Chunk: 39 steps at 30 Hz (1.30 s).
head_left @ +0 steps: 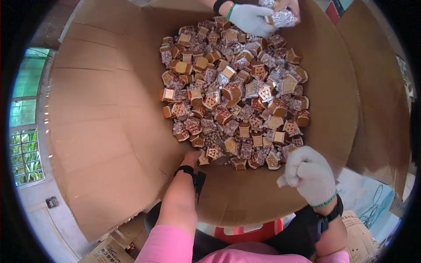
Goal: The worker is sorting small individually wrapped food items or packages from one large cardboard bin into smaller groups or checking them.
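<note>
Many small house-shaped pieces [232, 91], brown and cream with red-and-white patterned fronts, lie heaped in a big cardboard box [94, 109]. Several are in shiny clear or silvery wrapping. My bare left hand [191, 157] reaches down at the near left edge of the heap, beside a small house piece [203, 158]; its fingers are hidden from view. Over the near right edge of the heap is my right hand [309, 173] in a white knitted glove. Its fingers are curled closed, and whatever they may hold is hidden.
At the far side, another person's gloved hand [252, 19] and bare hand hold a silvery wrapped piece [284, 18] over the heap. Tall cardboard flaps [372, 96] rise at the right. A red stool-like thing [250, 231] stands below the near wall, with cartons [107, 253] at lower left.
</note>
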Tool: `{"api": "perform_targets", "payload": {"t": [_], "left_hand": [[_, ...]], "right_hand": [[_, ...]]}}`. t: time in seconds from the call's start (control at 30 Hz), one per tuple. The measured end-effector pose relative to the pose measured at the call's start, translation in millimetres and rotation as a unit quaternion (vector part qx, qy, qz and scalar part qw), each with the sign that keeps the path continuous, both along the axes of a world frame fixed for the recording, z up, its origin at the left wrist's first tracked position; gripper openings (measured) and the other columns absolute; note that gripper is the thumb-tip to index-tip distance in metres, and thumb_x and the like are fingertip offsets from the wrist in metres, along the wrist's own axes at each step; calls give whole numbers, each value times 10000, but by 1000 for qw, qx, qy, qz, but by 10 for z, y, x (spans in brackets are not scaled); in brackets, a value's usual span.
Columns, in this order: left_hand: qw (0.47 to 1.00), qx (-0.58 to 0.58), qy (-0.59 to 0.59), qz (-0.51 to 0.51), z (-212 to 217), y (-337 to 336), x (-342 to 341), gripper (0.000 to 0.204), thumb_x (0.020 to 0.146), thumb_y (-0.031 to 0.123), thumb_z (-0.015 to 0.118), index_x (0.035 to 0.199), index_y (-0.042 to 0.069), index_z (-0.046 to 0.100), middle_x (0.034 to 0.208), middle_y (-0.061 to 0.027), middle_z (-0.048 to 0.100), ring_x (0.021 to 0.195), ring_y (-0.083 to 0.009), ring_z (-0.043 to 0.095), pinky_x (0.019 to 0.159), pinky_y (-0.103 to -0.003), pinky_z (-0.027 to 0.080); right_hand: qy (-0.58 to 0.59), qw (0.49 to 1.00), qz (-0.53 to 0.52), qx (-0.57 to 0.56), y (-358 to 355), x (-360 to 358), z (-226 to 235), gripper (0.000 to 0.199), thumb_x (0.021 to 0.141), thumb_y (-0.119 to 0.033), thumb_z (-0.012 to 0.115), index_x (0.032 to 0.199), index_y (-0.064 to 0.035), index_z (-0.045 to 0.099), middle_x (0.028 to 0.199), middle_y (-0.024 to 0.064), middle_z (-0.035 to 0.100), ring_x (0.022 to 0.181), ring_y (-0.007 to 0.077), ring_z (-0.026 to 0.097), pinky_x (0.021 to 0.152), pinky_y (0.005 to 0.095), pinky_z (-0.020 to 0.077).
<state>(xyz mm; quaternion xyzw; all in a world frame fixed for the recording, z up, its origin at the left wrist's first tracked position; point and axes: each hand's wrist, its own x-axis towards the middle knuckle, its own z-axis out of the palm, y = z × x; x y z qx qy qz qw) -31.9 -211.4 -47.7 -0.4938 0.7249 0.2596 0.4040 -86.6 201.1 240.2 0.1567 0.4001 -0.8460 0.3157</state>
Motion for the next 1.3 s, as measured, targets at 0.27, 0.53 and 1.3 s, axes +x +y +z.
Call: {"api": "perform_targets", "payload": {"t": [0.27,0.53,1.3], "left_hand": [[989,31,-23,140,-857,-197,451,243,841,257,637,957,45,663,1053,-100,610,896,-251,571,759,-389,482],[991,124,24,42,-1190,-152,951,317,800,271,706,1014,44,648,1023,-129,617,945,-287,574,853,-438,467],[935,136,208,253,-879,561,236,911,695,380,807,1408,10,377,1313,-151,499,1082,-249,574,896,-361,476]], "right_hand": [[-60,998,10,19,-194,-135,-48,312,776,-243,708,855,43,612,697,111,589,593,184,588,697,416,576],[-57,997,19,40,-294,-120,34,320,791,-252,699,844,52,613,716,112,595,615,190,595,702,408,579],[-72,997,3,1,-225,-73,-102,287,841,-180,658,1020,38,611,802,133,613,667,208,585,736,422,554]]}}
